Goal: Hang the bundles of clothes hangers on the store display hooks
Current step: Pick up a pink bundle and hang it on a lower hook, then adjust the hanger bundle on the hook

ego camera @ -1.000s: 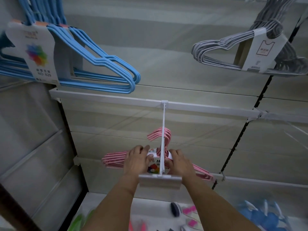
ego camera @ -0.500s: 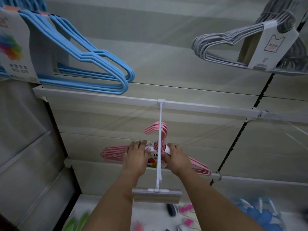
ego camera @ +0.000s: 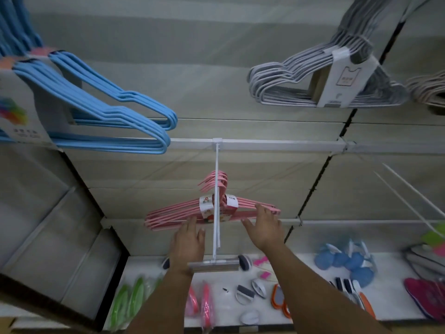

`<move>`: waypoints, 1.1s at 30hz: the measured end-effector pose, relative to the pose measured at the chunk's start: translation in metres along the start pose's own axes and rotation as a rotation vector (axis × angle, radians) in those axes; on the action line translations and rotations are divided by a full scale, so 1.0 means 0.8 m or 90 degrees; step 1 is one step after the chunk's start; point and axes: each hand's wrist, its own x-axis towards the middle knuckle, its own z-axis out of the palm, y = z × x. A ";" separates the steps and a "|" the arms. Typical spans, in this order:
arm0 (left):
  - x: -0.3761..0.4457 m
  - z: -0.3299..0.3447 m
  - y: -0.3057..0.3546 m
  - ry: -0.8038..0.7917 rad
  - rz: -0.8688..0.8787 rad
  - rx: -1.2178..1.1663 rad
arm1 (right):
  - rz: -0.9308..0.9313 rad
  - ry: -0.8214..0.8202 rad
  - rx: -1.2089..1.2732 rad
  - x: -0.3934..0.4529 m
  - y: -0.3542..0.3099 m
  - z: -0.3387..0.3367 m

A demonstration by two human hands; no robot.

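Pink plastic hanger bundle (ego camera: pixel 212 210) w/ paper label hangs on white metal display hook (ego camera: pixel 216 189); left hand (ego camera: pixel 189 239) + right hand (ego camera: pixel 265 227) fingers spread, holding nothing, fingertips at bundle's near edge

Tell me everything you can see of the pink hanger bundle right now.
The pink hanger bundle is several thin pink hangers, plastic-coated by the look, banded at the neck by a white printed paper label. Their hooks sit over the white display hook, about midway along it, shoulders roughly level. The left hand and right hand are open; the right fingertips reach its right shoulder, though contact is unclear.
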 end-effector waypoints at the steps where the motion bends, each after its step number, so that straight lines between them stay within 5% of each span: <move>1: -0.011 0.004 -0.001 -0.016 -0.021 -0.002 | 0.031 -0.004 0.020 -0.011 0.007 0.000; 7: -0.070 0.022 0.049 -0.100 -0.113 -0.143 | 0.160 -0.025 0.099 -0.080 0.067 -0.025; 13: -0.119 0.060 0.145 -0.196 0.062 0.027 | 0.238 0.030 0.096 -0.164 0.170 -0.091; 33: -0.469 0.292 0.546 -0.421 0.520 0.069 | 0.602 0.278 0.165 -0.518 0.560 -0.295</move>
